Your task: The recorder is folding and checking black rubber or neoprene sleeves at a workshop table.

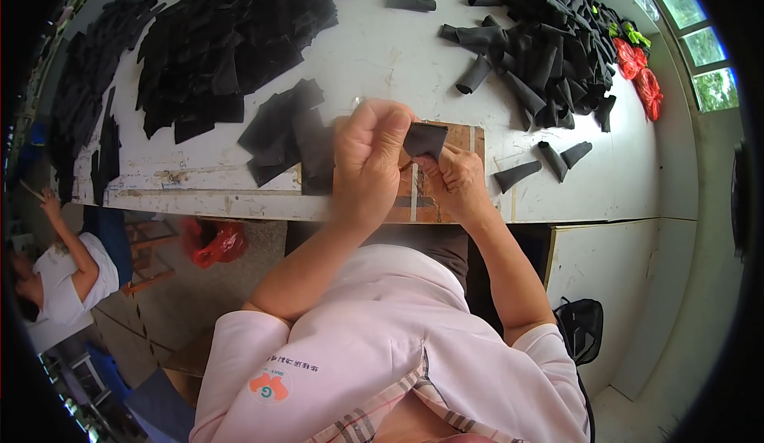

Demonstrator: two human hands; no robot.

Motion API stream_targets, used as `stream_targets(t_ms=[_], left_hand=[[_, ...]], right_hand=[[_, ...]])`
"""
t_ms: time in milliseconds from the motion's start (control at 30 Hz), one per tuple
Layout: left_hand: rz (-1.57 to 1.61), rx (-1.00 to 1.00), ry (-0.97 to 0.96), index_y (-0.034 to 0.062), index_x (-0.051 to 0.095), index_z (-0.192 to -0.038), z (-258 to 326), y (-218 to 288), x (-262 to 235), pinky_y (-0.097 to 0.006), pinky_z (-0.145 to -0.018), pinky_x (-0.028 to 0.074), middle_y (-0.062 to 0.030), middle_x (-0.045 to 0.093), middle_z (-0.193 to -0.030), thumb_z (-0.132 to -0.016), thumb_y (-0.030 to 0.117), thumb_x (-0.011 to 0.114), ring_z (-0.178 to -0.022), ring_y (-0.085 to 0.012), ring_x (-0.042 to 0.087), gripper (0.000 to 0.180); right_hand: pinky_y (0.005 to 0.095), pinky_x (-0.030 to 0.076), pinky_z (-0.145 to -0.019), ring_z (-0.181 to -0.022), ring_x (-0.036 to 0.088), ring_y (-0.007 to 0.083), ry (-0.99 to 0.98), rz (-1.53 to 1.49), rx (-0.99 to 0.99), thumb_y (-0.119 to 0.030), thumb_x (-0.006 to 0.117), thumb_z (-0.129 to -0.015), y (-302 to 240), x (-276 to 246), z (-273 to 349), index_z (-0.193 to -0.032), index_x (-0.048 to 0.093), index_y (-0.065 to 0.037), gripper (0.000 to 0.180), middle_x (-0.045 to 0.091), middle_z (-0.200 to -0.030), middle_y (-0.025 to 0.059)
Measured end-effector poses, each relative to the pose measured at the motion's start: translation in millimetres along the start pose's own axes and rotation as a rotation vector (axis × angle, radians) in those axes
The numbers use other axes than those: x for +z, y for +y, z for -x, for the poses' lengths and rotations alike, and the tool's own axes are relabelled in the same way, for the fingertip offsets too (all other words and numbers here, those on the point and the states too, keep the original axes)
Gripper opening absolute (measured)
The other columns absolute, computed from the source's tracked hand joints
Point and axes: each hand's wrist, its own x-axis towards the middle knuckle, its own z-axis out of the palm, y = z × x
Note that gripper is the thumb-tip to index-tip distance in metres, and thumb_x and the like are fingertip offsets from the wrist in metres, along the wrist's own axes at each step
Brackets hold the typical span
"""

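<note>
Above the near edge of the table, a small piece of black sheet material (426,138), folded or rolled over, is held between both my hands. My left hand (368,153) is closed, its thumb and fingertips pinching the left end of the piece. From below and the right, my right hand (460,179) is closed on it, fingers bent against its lower edge. Beneath the hands lies a brown board (471,139) with pale strips. Flat black pieces (278,129) overlap just left of my left hand, and a few rolled black tubes (517,176) lie right of my right hand.
A big pile of flat black pieces (215,53) covers the left of the table (382,53). Rolled tubes are heaped (541,61) on the right, beside red plastic bags (641,77). Another person (76,272) is at the far left, near a wooden stool (147,252) and red bag (213,240).
</note>
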Motion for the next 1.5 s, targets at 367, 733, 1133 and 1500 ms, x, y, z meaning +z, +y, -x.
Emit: stream_targets(t_ms=[367,733,1133,1500], left_hand=[[0.048,-0.116,-0.09,0.0014,0.05,-0.081,6.9,0.4,-2.5,-0.017,-0.051,0.035,0.0023,0.049,-0.068,-0.089,0.016,0.05,-0.059,-0.0021,0.04,0.017],[-0.528,0.099,0.164,-0.0004,0.051,-0.088,13.9,-29.6,-37.9,-0.024,-0.058,0.041,-0.0057,0.052,-0.073,-0.086,0.02,0.052,-0.065,-0.0119,0.048,0.021],[-0.947,-0.097,0.156,-0.0002,0.057,-0.076,-0.7,-77.8,-131.5,-0.028,-0.057,0.044,-0.0093,0.06,-0.069,-0.071,0.007,0.065,-0.061,-0.0171,0.057,0.012],[-0.285,-0.355,-0.387,-0.0001,0.055,-0.082,37.8,9.2,-55.8,-0.021,-0.063,0.044,-0.0018,0.058,-0.076,-0.077,-0.002,0.06,-0.069,-0.0089,0.054,0.007]], right_hand=[[0.035,0.043,-0.049,-0.057,0.055,0.0289,0.061,0.094,-0.028,-0.013,0.055,-0.081,-3.8,3.0,-0.3,-0.076,0.054,-0.006,0.009,0.056,-0.065,0.0095],[0.0268,0.034,-0.044,-0.046,0.045,0.011,-0.133,-0.458,0.089,-0.023,0.05,-0.088,1.4,-36.0,-16.6,-0.071,0.054,0.0,0.028,0.05,-0.055,0.0027],[0.0206,0.04,-0.051,-0.054,0.05,0.0087,0.199,-0.355,0.284,-0.018,0.058,-0.084,-26.0,15.9,25.7,-0.109,0.046,0.0,0.033,0.052,-0.059,0.0019],[0.0271,0.042,-0.05,-0.052,0.051,0.0149,0.069,-0.623,0.366,-0.011,0.066,-0.075,-34.6,31.9,44.5,-0.084,0.059,0.001,0.017,0.055,-0.06,0.0057]])
